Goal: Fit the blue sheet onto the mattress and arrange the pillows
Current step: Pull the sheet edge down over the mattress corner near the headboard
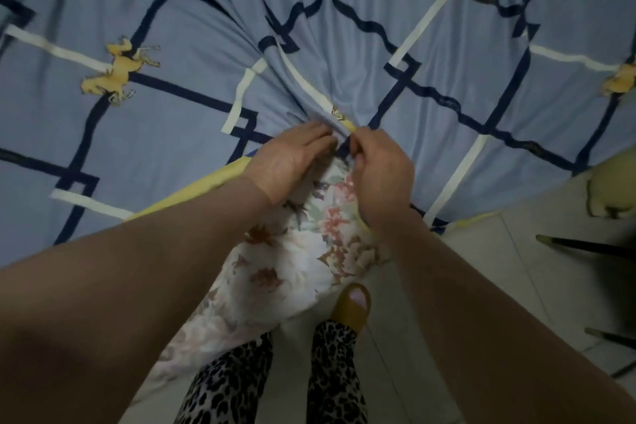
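at the bed's corner, the blue sheet (192,45) lies spread over the floral mattress (303,251); right hand (382,175) pinches its bunched edge, left hand (292,158) lies beside with near-straight fingers, probably to stretch the corner down.

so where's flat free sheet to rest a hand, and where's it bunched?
Free: the smooth blue sheet left of the left hand, below the yellow horse print; also right of the right hand. Crowded: the gathered corner where the hands meet, over the floral mattress.
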